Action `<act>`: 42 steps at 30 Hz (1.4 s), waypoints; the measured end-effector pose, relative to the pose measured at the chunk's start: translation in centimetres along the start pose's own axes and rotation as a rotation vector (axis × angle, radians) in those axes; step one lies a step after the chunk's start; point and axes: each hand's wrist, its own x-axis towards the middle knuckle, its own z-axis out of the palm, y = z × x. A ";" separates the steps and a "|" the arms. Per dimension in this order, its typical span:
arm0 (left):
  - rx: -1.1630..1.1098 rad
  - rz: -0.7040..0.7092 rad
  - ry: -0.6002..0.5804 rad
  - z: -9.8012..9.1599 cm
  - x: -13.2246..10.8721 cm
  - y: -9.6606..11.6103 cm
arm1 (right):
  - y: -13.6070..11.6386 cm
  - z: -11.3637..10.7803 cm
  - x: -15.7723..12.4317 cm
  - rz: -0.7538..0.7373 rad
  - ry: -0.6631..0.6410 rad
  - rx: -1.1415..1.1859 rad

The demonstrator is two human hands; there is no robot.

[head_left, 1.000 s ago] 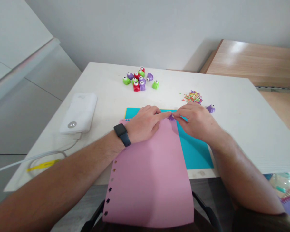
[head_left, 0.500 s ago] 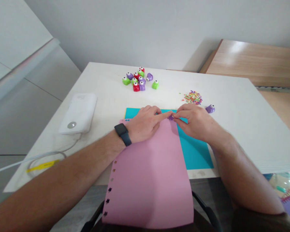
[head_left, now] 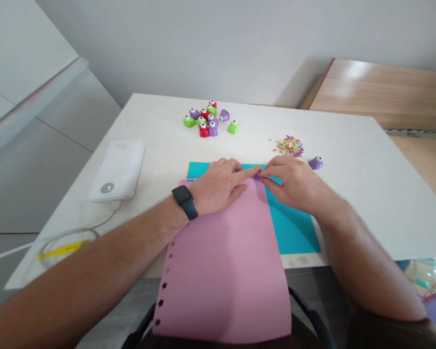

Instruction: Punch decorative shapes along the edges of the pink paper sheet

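1. We lay our left hand (head_left: 221,188) palm-down across a large pink rectangular sheet of paper (head_left: 225,271). Its index finger stretches toward the sheet's top right corner, and it grips nothing.
2. Our right hand (head_left: 296,182) is closed in a pinch, thumb and index fingertips together on a small purple piece (head_left: 256,177) at that same corner. The fingers hide most of the piece, so we cannot tell its full shape.
3. The pink sheet lies partly over a flat teal rectangular sheet (head_left: 294,230) on the white counter (head_left: 359,194), and its lower part hangs past the near edge. Star-like cut-outs (head_left: 164,286) line its left side, with a few along the top.
4. Just beyond our right hand we see a loose heap of tiny multicoloured confetti (head_left: 290,146); beside it sits a purple plastic punch with a white, dark-dotted top (head_left: 316,163).
5. Farther back stands a cluster of similar red, green and purple punches (head_left: 203,131), with one purple one tipped over and one green one just apart.
6. To our left rests a white rounded-corner device (head_left: 119,169) with a cable; a yellow tag (head_left: 63,250) lies nearby. We wear a dark square watch (head_left: 182,195) on the left wrist.
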 end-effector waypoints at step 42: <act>0.019 -0.009 -0.071 -0.6 0.6 0.3 | -0.1 0.0 0.1 0.053 -0.077 -0.012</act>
